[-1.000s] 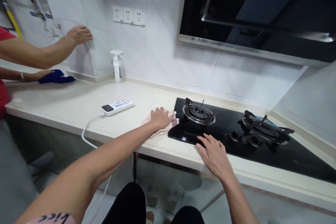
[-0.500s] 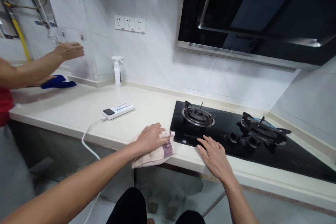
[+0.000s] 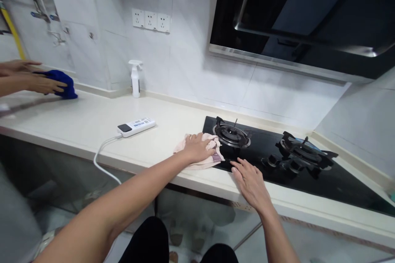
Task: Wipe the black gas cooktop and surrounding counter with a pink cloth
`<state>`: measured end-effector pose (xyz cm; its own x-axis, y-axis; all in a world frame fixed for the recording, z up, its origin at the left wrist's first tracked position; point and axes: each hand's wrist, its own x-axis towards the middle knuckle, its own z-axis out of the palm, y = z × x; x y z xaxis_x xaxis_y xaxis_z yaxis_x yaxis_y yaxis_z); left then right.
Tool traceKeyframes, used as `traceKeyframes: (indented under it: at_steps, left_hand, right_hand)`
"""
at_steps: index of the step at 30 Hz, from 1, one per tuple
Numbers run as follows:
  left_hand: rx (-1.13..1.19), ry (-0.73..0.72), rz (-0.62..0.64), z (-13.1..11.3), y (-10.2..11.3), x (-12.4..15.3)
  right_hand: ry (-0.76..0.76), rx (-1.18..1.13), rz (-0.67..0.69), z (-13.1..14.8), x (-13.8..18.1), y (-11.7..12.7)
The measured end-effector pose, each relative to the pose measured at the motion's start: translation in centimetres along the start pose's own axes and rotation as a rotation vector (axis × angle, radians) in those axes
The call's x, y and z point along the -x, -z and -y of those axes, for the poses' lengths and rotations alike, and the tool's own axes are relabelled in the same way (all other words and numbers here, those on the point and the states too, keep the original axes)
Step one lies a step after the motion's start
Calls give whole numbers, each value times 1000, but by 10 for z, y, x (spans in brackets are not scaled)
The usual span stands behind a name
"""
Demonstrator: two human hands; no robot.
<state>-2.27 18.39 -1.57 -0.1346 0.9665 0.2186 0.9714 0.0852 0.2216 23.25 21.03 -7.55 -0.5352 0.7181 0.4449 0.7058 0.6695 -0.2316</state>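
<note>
My left hand (image 3: 197, 148) presses down on a pale pink cloth (image 3: 201, 165) with a purple patch, fingers curled over it. The cloth lies spread across the countertop and overlaps the left edge of the black gas hob (image 3: 262, 174). My right hand (image 3: 250, 181) rests open at the hob's front edge, fingers stretched out and holding nothing. Just behind the cloth stands the left burner (image 3: 232, 134); the right burner (image 3: 304, 151) and the control knobs are beyond my right hand.
A white power bank-like device (image 3: 136, 127) with a cable lies on the countertop (image 3: 92, 123). A white spray bottle (image 3: 135, 80) stands by the wall. At far left, another person's hands (image 3: 43, 82) hold a blue cloth (image 3: 63, 83). A black range hood (image 3: 293, 20) overhangs the hob.
My left hand has moved the cloth from the counter's front edge back and right onto the hob's edge, where it lies flatter. The other person's raised hand has come down to the blue cloth.
</note>
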Motion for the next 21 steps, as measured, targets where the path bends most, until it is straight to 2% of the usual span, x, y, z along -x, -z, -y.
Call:
traceKeyframes:
  at_steps: [4,8,15,18,21]
  left_hand:
    - [-41,-62,-17,-5,7,28]
    - [-85,-179,-57,-22,8,51]
    - [-63,-391,-128,-69,-12,59]
    - [-18,-431,-97,-89,-18,52]
    - [23,-396,-58,-95,-19,43]
  right_hand:
    - [-36,-157,-22,-1,1,2]
    - [-76,-314,-137,-3,0,4]
    - [-217,-463,-323,-27,-5,-4]
    - [-267,-457,-294,-36,-5,-7]
    - [-219,-375,-185,-38,-6,-7]
